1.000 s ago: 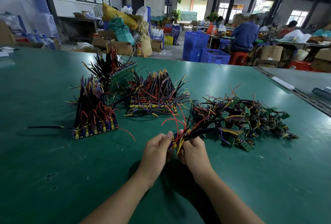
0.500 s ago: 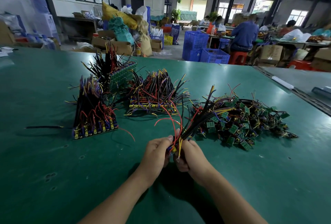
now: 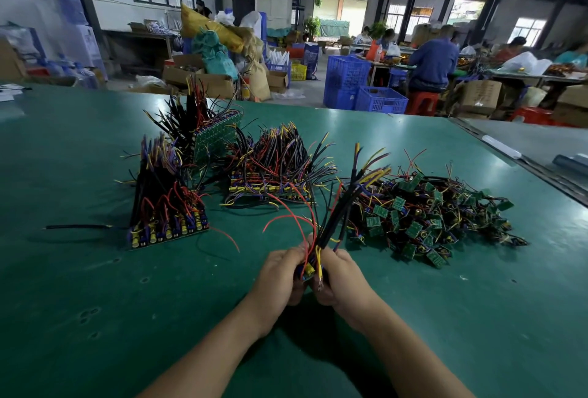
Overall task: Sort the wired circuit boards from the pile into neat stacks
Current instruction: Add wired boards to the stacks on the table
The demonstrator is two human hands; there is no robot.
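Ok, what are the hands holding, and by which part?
The left hand and right hand grip a bundle of wired circuit boards at its board end; its black, red and yellow wires stick upward.

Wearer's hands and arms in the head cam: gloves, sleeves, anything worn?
Nothing worn that shows. Left hand and right hand ungloved, no rings visible. Left forearm and right forearm bare to the frame edge: no sleeves, watch or strap.

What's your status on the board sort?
Hands: left hand and right hand grip one bundle of wired boards, wires fanning up. To its right the loose pile, to its left three stacks. Nothing blocks the way.
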